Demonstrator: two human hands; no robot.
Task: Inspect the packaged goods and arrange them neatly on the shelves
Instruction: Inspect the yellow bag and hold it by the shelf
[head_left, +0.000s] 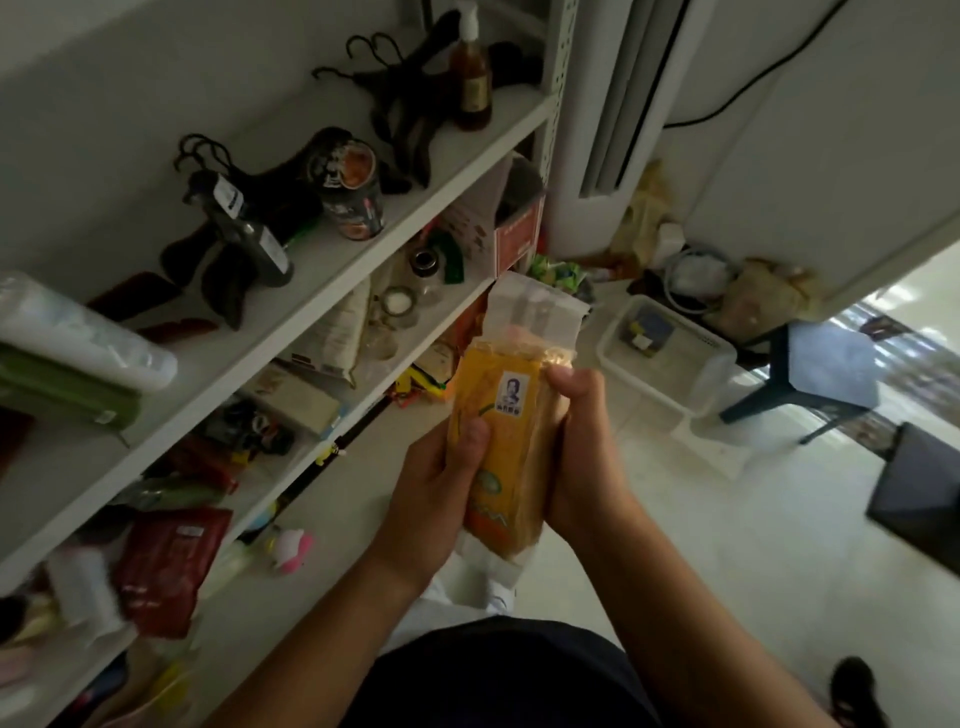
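Note:
I hold a long yellow-orange packet (511, 415) with a small portrait sticker and a clear plastic top, upright in front of me. My left hand (434, 483) grips its left side, thumb across the front. My right hand (582, 447) grips its right side, thumb near the top edge. The white shelving unit (332, 312) stands to my left, its boards crowded with goods: a dark can (348, 182), a pump bottle (470, 78), black hangers (244, 223), a red packet (166, 566).
A white plastic basket (660, 358) sits on the pale floor to the right, beside a dark stool (815, 374). A standing air conditioner (608, 114) rises behind the shelves. A cardboard box (514, 218) is on the middle shelf. A pink toy (291, 545) lies on a low board.

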